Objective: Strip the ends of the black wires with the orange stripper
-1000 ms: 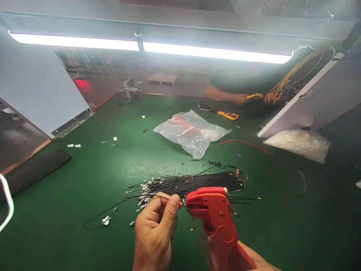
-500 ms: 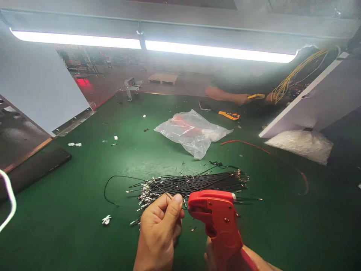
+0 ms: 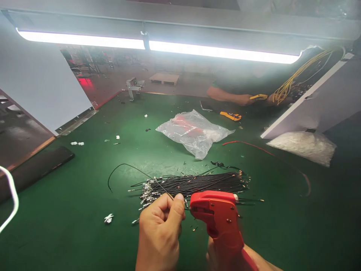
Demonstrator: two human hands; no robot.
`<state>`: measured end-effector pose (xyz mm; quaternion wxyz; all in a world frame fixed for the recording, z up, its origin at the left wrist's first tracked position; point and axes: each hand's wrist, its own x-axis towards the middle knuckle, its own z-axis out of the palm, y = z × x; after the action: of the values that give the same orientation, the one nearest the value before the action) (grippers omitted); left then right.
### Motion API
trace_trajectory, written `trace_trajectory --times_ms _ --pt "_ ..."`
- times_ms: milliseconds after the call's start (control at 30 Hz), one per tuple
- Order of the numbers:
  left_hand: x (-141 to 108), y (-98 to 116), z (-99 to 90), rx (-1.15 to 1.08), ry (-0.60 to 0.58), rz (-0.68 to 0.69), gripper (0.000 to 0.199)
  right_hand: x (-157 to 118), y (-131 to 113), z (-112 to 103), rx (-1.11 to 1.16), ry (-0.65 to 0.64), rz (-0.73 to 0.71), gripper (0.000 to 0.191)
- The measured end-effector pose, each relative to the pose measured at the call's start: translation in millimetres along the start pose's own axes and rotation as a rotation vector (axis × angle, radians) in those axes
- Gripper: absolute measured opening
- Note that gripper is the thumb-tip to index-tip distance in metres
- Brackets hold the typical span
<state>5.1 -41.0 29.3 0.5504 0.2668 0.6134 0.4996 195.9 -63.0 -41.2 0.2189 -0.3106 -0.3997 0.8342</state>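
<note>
My left hand (image 3: 162, 229) pinches a thin black wire (image 3: 132, 165) between thumb and forefinger; its far part arches up and curls back down to the left. Beyond the fingertips, the wire's short end lies close to the nose of a red pistol-grip wire stripper (image 3: 224, 222). Whether the jaws touch the wire I cannot tell. The stripper is in my right hand (image 3: 211, 248), whose fingers wrap its handle and are partly hidden behind it. Just beyond both hands lies a bundle of black wires (image 3: 197, 184), with silvery terminals on the left and copper-coloured ends on the right.
A clear plastic bag (image 3: 194, 131) with red and white contents lies mid-table. Behind it are an orange tool (image 3: 230, 116) and a co-worker's forearm (image 3: 231, 97). A filled bag (image 3: 304, 145) rests by the right panel. White scraps (image 3: 108, 218) lie left. A light tube (image 3: 225, 52) hangs overhead.
The wire's loose left part has lifted into a higher arch, and its end has risen. Both hands keep their grips; the whole view has shifted slightly.
</note>
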Motion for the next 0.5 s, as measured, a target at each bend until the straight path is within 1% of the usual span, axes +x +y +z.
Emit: trace_trajectory --times_ms 33,100,133,200,267,333,367,400,500 --pt "0 0 0.4 0.026 0.015 0.021 0.056 -3 9 -3 0.025 0.089 -0.046 0.075" --pt "0 1 0.6 0.084 0.033 0.057 0.053 -5 24 -8 0.050 0.124 -0.091 0.074" --pt "0 1 0.6 0.112 0.038 0.072 0.051 -5 29 -11 0.049 0.115 -0.095 0.074" --pt "1 3 0.4 0.167 0.048 0.103 0.048 -1 36 -17 0.028 0.043 -0.071 0.074" --pt "2 6 0.0 0.218 0.061 0.146 0.045 4 40 -23 0.017 -0.036 -0.057 0.078" --pt "3 7 -0.7 0.262 0.063 0.199 0.045 8 43 -28 0.020 -0.068 -0.058 0.087" --pt "5 7 -1.2 0.282 0.048 0.221 0.046 10 44 -29 0.025 -0.062 -0.066 0.089" --pt "6 6 -1.7 0.298 0.034 0.236 0.046 11 45 -29 0.027 -0.064 -0.074 0.087" --pt "13 3 -2.9 0.296 0.006 0.237 0.047 10 42 -25 0.030 -0.081 -0.119 0.064"
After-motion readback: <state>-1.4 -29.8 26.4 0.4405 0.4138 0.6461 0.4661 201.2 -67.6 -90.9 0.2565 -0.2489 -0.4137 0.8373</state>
